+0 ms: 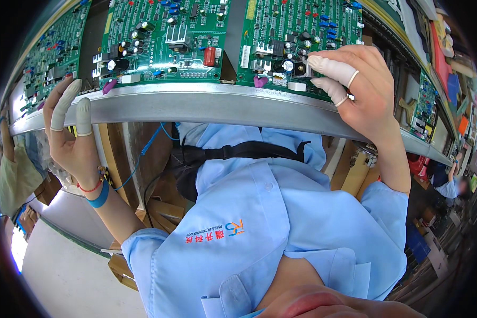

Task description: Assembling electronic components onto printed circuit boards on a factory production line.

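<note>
My right hand (pixel 370 84) is over the middle green circuit board (pixel 281 21), with white finger cots on its thumb and forefinger. Between those two fingertips sits a small dark block-shaped component (pixel 300 69), close beside a round capacitor (pixel 288 65); whether it touches the board I cannot tell. My left hand (pixel 71 127) is raised at the metal rail's left part, its cot-covered fingers apart and holding nothing. It is nearest to the left board (pixel 58 47). Another green board (pixel 153 58) lies between, carrying a red capacitor (pixel 209 56) and a finned heatsink (pixel 176 35).
A metal rail (pixel 196 100) runs along the near edge of the boards. Purple pieces (pixel 109 86) stick up at the boards' edges. Another board (pixel 425 100) stands farther right. A blue coiled cord (pixel 149 142) hangs below the rail. Other people (pixel 446 183) are at the sides.
</note>
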A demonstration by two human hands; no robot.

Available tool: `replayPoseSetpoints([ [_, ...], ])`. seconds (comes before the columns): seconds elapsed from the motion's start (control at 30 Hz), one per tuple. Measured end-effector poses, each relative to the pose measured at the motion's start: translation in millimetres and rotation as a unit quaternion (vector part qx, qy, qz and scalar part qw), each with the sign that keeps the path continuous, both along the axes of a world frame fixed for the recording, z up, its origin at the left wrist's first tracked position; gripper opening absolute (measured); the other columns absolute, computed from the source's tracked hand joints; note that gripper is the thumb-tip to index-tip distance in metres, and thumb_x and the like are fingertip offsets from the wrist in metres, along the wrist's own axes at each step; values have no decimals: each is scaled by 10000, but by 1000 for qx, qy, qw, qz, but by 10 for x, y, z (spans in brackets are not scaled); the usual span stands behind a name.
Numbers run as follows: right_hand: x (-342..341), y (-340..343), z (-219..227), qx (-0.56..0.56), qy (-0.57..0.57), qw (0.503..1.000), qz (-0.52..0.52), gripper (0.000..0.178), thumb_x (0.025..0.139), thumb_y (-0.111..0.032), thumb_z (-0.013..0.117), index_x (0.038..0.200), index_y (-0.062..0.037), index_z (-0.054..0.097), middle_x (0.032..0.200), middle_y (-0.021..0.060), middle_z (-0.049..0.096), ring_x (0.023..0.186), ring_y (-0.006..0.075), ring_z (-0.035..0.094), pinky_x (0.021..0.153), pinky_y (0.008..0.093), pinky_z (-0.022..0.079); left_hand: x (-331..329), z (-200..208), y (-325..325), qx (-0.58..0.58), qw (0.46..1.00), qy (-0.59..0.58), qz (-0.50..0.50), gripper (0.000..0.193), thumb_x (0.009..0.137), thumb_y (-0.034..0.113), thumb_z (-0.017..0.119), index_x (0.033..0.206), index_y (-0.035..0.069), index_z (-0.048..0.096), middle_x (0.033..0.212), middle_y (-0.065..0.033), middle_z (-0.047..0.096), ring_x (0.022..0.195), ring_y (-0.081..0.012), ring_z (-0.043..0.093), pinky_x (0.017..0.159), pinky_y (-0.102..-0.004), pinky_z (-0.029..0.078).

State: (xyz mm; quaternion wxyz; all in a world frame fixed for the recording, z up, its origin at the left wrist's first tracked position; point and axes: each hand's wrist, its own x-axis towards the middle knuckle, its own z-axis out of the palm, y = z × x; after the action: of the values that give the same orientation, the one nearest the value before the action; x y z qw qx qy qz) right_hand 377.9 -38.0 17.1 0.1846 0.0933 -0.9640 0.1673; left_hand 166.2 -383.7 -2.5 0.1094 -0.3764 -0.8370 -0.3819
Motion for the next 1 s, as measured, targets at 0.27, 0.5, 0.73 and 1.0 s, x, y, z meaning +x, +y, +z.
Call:
replayPoseSetpoints([
  [0.27, -64, 23, 76, 127, 23, 989, 78, 313, 629, -74, 753, 935, -42, 701, 887, 53, 669, 776, 223, 601, 719, 349, 463, 69, 16, -92, -29, 998, 45, 13, 250, 813, 34, 687, 1063, 24, 694, 1143, -105, 639, 1063, -232, 605, 912, -337, 463],
  [0.5, -73, -32, 139, 135, 10, 988, 69, 306, 617, -67, 757, 913, -18, 698, 864, 59, 658, 751, 225, 594, 687, 345, 454, 188, -33, -305, -49, 995, 63, 62, 241, 798, 33, 695, 1039, 20, 697, 1127, -90, 650, 1052, -228, 609, 902, -327, 465],
  [0.73, -100, -53, 159, 137, 4, 987, 84, 307, 621, -62, 762, 921, -37, 704, 867, 56, 658, 753, 224, 591, 688, 346, 453, 289, -84, -452, -50, 993, 39, 98, 264, 801, 17, 687, 1064, 28, 691, 1139, -87, 644, 1063, -222, 603, 926, -318, 457],
  [1.0, -111, -70, 178, 121, -13, 990, 73, 266, 635, -59, 770, 894, -47, 707, 845, 47, 649, 745, 212, 588, 686, 336, 453, 258, -168, -397, -27, 996, 31, 84, 252, 813, 13, 682, 1064, 32, 692, 1138, -85, 644, 1060, -221, 606, 920, -320, 468],
])
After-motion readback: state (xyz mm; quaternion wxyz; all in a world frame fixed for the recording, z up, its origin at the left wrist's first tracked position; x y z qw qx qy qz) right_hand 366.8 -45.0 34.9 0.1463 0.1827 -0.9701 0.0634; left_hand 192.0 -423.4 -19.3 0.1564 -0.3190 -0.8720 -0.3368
